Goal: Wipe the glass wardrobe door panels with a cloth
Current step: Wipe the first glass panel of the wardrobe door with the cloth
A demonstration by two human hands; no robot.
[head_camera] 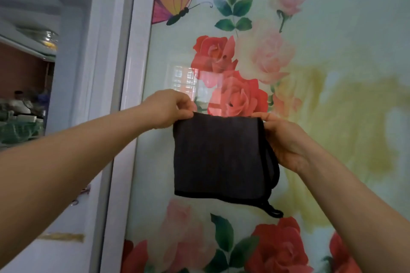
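Observation:
A dark grey cloth, folded into a rough square with a small hanging loop at its lower right corner, hangs in front of the glass wardrobe door panel. The panel is printed with red and pink roses, green leaves and a butterfly. My left hand pinches the cloth's top left corner. My right hand pinches its top right corner. Both hands hold the cloth up between them, close to the glass; I cannot tell whether it touches the panel.
A white door frame runs down the left side of the panel. Beyond the frame on the left lies another room with shelves and cluttered objects. A window is reflected in the glass above my left hand.

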